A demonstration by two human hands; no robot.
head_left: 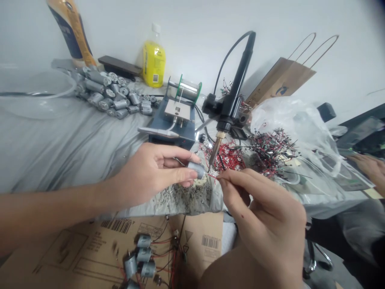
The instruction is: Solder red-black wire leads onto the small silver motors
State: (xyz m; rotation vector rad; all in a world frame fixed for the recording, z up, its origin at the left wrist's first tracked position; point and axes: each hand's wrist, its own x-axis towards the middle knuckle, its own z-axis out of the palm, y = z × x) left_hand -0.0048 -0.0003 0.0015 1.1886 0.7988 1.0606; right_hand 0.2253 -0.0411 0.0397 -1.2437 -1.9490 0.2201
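Observation:
A small silver motor (196, 170) is held between the thumb and fingers of my left hand (150, 170), its terminal end facing right. In my right hand (258, 204), thumb and forefinger pinch a thin red wire (212, 176) whose tip reaches the motor's end. Just above that end comes down the tip of a black soldering iron (215, 150), fixed in a holder. Behind my hands stands a blue solder feeder (171, 116) with a solder spool (189, 89) on top; its thin metal tube points right, toward the iron.
Bare motors (114, 94) are heaped at the back left near a yellow bottle (154, 60). Red wires (230, 156) and black wires (272, 150) lie right of the iron, beside a plastic bag (297, 124). Wired motors (143, 255) rest on cardboard (90, 257). Another person's hand (368, 166) is far right.

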